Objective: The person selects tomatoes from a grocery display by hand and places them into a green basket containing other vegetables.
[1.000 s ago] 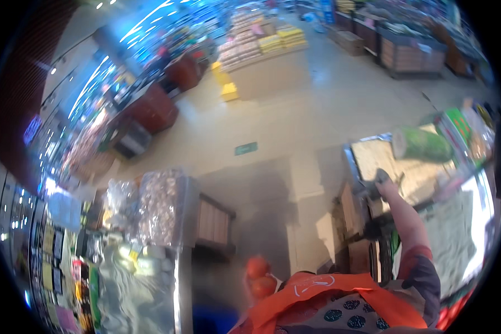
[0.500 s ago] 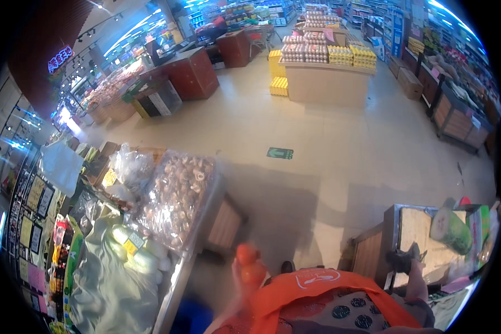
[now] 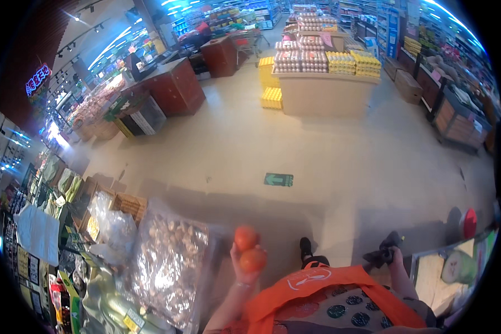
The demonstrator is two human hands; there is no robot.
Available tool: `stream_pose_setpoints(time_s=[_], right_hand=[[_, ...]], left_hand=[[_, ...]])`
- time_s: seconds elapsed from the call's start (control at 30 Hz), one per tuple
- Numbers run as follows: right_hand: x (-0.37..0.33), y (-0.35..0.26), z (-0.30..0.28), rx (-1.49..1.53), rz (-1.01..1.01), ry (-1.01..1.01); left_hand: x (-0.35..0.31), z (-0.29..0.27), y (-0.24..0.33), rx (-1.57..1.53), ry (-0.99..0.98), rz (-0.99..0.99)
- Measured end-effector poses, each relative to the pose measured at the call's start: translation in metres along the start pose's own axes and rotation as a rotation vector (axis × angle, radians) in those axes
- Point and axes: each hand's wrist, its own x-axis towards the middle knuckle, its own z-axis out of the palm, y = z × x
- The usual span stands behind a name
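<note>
My left hand (image 3: 241, 271) is closed round two red tomatoes (image 3: 253, 260), one above the other, in front of my orange apron (image 3: 317, 279). Beside it on the left lies a display of mushrooms (image 3: 172, 245) under shiny clear plastic. My right hand (image 3: 396, 257), out to the right, grips a dark, crumpled cloth-like bundle (image 3: 383, 253); its exact kind is unclear. Close to that hand is a stand with a pale board (image 3: 431, 273), where a cut winter melon (image 3: 458, 268) lies.
A green floor arrow (image 3: 278, 179) marks the tiles ahead. Beyond stands an egg display (image 3: 325, 92) with yellow trays at its side. Red-brown counters (image 3: 178, 89) are at far left, produce crates (image 3: 456, 119) at far right. Plastic bags (image 3: 114, 225) and leafy vegetables sit at left.
The view has moved forward, so the mushroom display and melon stand sit lower and farther back. My left hand still carries the tomatoes; the right hand with the dark bundle has shifted away from the board.
</note>
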Motion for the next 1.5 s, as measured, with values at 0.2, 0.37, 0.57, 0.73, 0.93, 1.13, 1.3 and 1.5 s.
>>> stream_pose_setpoints(time_s=[0.2,0.37,0.57,0.73,0.93,1.13,1.3,1.5], right_hand=[[0.137,-0.015,0.231,-0.363,0.087,-0.377],[0.154,0.025,0.491,-0.434,0.286,-0.692],[0.145,0.101,0.694,-0.617,0.433,-0.945],[0.184,0.145,0.760,-0.668,0.518,-0.875],[0.419,0.157,0.681,-1.127,-0.067,-0.721],[0.341,0.127,0.780,-1.185,0.253,-0.514],[0.387,0.179,0.920,-1.234,0.337,-0.567],[0.430,0.298,1.194,-1.097,0.339,-0.889]], left_hand=[[0.066,0.031,0.028,0.064,-0.014,0.194],[0.092,0.042,0.058,-0.074,0.128,0.342],[0.132,0.038,0.121,-0.269,0.141,0.561],[0.190,0.028,0.217,-0.232,0.081,0.721],[0.283,0.070,0.328,-0.195,0.107,0.677],[0.359,0.091,0.448,-0.211,0.136,0.794],[0.413,0.106,0.536,-0.282,0.080,0.903],[0.442,0.121,0.609,-0.379,0.019,1.015]])
